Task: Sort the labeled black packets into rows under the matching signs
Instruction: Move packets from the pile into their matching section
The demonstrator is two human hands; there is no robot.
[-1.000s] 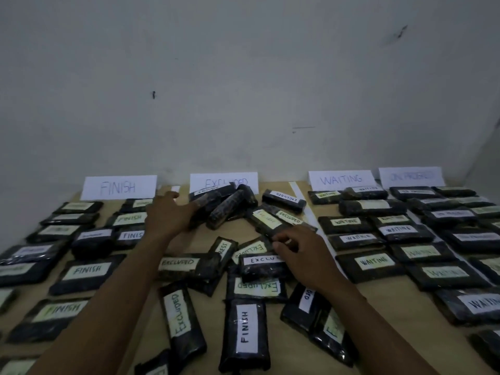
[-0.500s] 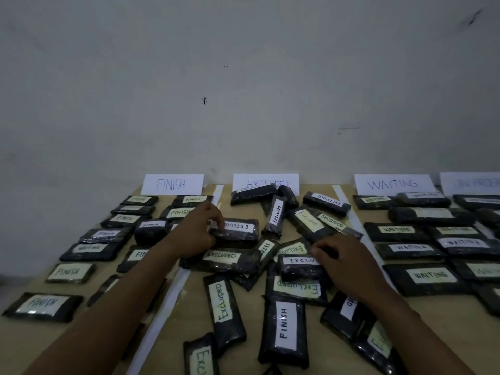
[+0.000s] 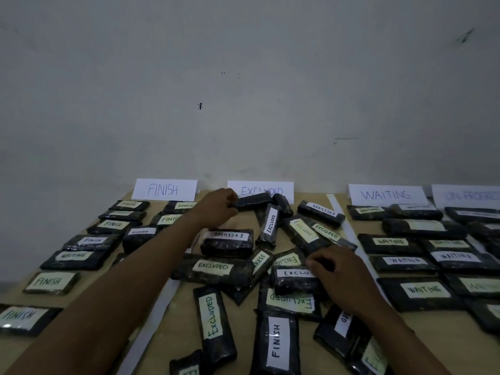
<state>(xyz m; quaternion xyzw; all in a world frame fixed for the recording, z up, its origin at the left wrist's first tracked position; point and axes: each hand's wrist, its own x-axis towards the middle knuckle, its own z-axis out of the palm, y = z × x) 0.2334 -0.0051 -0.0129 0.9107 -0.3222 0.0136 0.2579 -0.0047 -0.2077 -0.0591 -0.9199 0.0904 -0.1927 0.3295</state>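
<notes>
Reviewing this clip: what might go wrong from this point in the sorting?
1. A WAITING packet lies among the FINISH rows; it may be left there unnoticed.
2. A FINISH packet sits in the jumbled EXCLUDED pile and could get lined up with it.
3. The left hand reaches over the pile to a far packet at the EXCLUDED sign; the forearm might drag nearby packets out of line.

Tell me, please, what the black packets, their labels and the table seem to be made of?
FINISH packet: probably glossy plastic film, since it crinkles and glints. White label: apparently matte paper with handwritten letters, perhaps under clear tape. Table: likely wood or plywood with a matte tan surface; the grain is too dim to confirm.
</notes>
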